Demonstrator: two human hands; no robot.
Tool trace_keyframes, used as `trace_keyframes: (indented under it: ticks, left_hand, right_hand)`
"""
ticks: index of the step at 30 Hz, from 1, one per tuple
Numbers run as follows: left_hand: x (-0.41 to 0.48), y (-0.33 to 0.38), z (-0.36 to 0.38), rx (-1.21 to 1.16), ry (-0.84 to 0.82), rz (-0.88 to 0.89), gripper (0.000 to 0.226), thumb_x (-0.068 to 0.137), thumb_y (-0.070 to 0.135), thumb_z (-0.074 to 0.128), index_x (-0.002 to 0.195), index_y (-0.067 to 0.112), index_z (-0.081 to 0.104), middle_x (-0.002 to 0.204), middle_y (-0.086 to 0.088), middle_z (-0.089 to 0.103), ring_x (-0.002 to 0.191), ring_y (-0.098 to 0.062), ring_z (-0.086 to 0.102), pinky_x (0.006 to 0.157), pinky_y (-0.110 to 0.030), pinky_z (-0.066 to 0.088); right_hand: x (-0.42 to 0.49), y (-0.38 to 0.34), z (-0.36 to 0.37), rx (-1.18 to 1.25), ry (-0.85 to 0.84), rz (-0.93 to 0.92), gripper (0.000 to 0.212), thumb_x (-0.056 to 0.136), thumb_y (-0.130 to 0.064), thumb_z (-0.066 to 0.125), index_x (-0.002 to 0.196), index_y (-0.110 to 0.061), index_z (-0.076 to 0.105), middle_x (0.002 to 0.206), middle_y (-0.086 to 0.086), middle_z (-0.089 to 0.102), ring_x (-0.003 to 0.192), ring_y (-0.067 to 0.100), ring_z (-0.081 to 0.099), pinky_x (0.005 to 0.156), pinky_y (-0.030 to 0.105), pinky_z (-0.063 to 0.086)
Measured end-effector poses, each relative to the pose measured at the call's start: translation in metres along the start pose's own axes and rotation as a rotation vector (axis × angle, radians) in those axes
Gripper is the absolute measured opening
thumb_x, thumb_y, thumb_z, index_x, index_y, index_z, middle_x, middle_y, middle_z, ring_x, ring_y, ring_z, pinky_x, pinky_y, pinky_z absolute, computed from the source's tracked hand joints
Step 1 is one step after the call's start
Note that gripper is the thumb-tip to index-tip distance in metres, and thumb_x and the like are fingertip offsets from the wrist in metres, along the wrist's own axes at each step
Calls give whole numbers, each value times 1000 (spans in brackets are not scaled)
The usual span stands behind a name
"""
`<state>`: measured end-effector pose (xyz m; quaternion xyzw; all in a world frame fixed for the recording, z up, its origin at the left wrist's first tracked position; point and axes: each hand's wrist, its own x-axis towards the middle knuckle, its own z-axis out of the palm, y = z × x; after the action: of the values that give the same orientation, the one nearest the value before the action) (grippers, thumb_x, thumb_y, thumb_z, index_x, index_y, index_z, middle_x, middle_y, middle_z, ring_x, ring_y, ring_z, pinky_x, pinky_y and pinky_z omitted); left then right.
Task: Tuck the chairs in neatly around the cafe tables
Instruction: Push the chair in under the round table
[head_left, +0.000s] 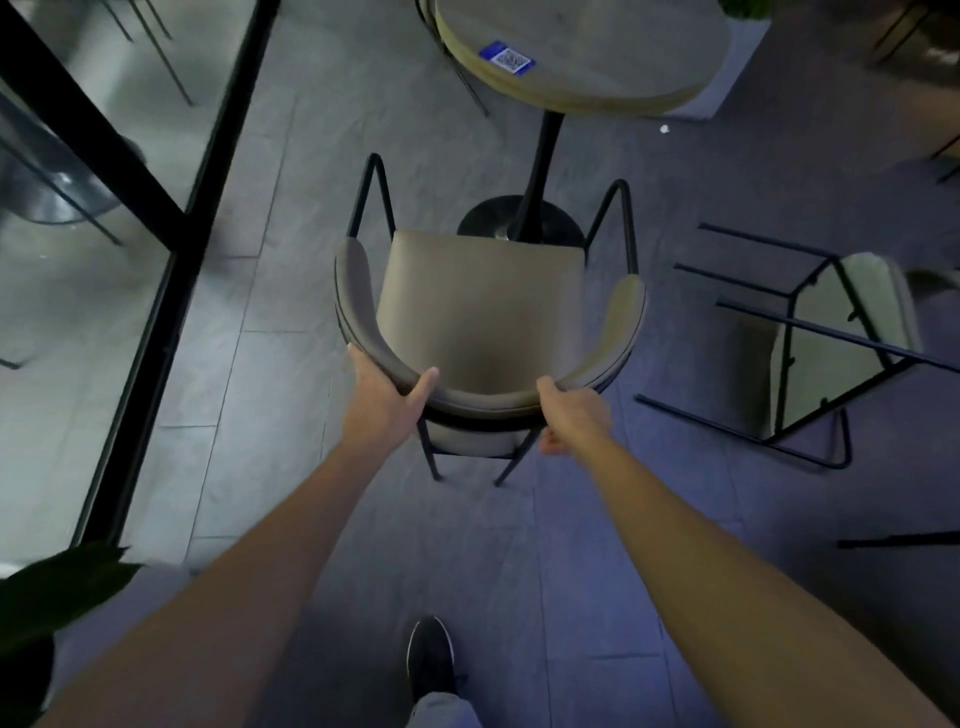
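A brown padded chair (483, 306) with a curved backrest and thin black legs stands upright in front of me, its seat facing a round wooden cafe table (582, 57) on a black pedestal base. My left hand (387, 397) grips the left part of the backrest, thumb over the top. On the right part of the backrest, my right hand (571, 413) is closed around the rim. The chair's front edge is beside the table's base, and the seat is not under the tabletop. A second chair (836, 338) lies tipped on its side to the right.
A glass wall with a black frame (156, 291) runs along the left. A potted plant's leaves (57, 592) sit at the lower left. Another chair's legs (457, 67) show behind the table. My dark shoe (431, 654) is on the grey tile floor.
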<state>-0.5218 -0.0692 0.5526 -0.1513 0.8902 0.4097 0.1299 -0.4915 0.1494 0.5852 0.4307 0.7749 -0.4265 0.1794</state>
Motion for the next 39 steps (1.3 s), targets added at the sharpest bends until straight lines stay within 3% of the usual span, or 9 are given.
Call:
trace_keyframes:
  ticks: [3, 7, 10, 12, 15, 18, 39]
  left_hand:
    - [8, -2, -9, 348, 46, 228, 109, 76, 76, 59, 156, 31, -1, 155, -25, 24, 137, -42, 37, 100, -53, 46]
    - [15, 0, -16, 763, 127, 477, 93, 76, 89, 33, 143, 25, 41, 153, -27, 28, 144, -43, 24, 115, -52, 30]
    - [20, 12, -17, 914, -29, 670, 85, 80, 87, 30, 133, 24, 53, 141, -11, 51, 137, -31, 37, 113, -43, 30]
    - [21, 19, -11, 933, -210, 770, 73, 85, 79, 38, 134, 26, 50, 129, 0, 57, 124, -22, 49, 106, -37, 35]
    - [21, 22, 1, 1023, -317, 825, 41, 98, 45, 51, 133, 28, 43, 128, 2, 53, 121, -21, 48, 105, -36, 33]
    - [28, 25, 3, 1062, -339, 812, 37, 99, 24, 53, 134, 29, 42, 131, 3, 49, 123, -23, 43, 105, -39, 30]
    - [152, 70, -14, 1035, -317, 923, 37, 96, 25, 57, 131, 34, 51, 122, 6, 62, 117, -23, 48, 100, -38, 28]
  right_hand:
    - [4, -2, -14, -558, 148, -202, 64, 89, -68, 40, 77, -9, 61, 81, 7, 65, 76, 27, 63, 67, 33, 50]
    - [4, -13, -19, -802, 248, -635, 53, 90, -66, 48, 72, -15, 50, 74, 3, 57, 76, 27, 58, 63, 31, 41]
    - [10, -21, -5, -862, -46, -941, 51, 83, -65, 58, 108, -20, 57, 108, 3, 58, 105, 26, 52, 86, 38, 41]
    - [15, -23, 5, -1055, -227, -915, 62, 81, -61, 63, 127, -22, 49, 124, 3, 55, 115, 29, 49, 95, 45, 38]
    - [25, -21, 12, -1215, -160, -929, 44, 86, -39, 64, 122, -19, 52, 120, 7, 63, 111, 31, 56, 90, 43, 38]
    - [33, -24, 9, -1216, -135, -932, 30, 88, -34, 64, 115, -22, 58, 112, 7, 67, 105, 30, 63, 78, 37, 35]
    - [92, -117, 28, -1138, -67, -852, 30, 89, -47, 64, 114, -29, 62, 112, 1, 67, 105, 28, 62, 74, 35, 36]
